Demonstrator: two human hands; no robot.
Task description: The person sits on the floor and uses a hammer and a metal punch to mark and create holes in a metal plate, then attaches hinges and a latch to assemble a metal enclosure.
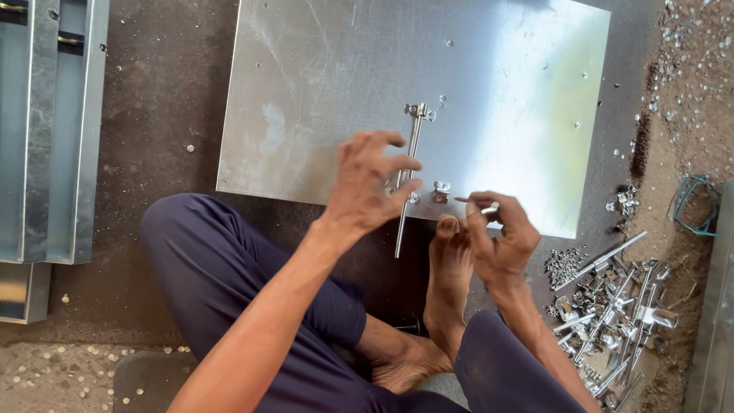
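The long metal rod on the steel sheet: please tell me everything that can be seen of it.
The long metal rod is thin, straight and silvery, like plated steel. It lies flat on the steel sheet, running from a small bracket at its far end toward the person, and its near end passes beyond the sheet's edge. The left hand rests its fingers on the rod's lower part.

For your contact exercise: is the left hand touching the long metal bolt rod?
Touching. The head view shows the left hand with fingertips resting on the bolt rod.
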